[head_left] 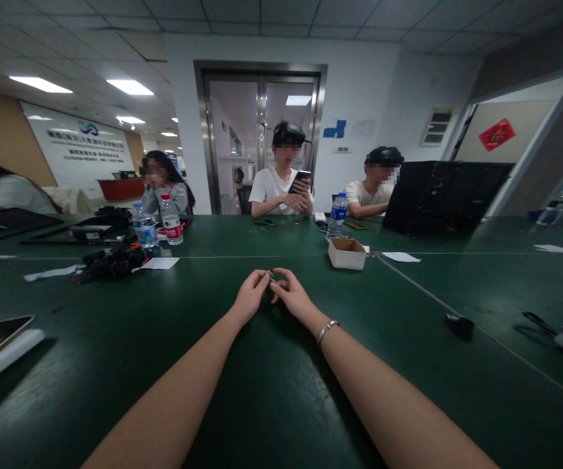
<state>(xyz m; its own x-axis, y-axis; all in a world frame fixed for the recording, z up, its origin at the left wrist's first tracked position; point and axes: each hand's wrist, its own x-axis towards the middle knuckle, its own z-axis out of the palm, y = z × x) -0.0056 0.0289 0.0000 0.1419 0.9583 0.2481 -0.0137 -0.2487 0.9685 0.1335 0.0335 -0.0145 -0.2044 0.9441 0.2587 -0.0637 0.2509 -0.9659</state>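
Note:
Both forearms reach forward over the dark green table (272,365). My left hand (253,293) is closed in a pinch, thumb and fingers together on a small metallic-looking piece (270,273). My right hand (291,293) meets it from the other side, its thumb and index finger curled to the same small piece. The fingers cover most of this piece, and it is too small to make out its kind. A silver bracelet (328,331) circles my right wrist.
An open cardboard box (346,254) stands ahead to the right, near a water bottle (337,217). Two bottles, black gear (113,260) and paper lie ahead left. A black monitor (442,195) stands at right. Across the table a person (281,185) holds a phone; others sit nearby.

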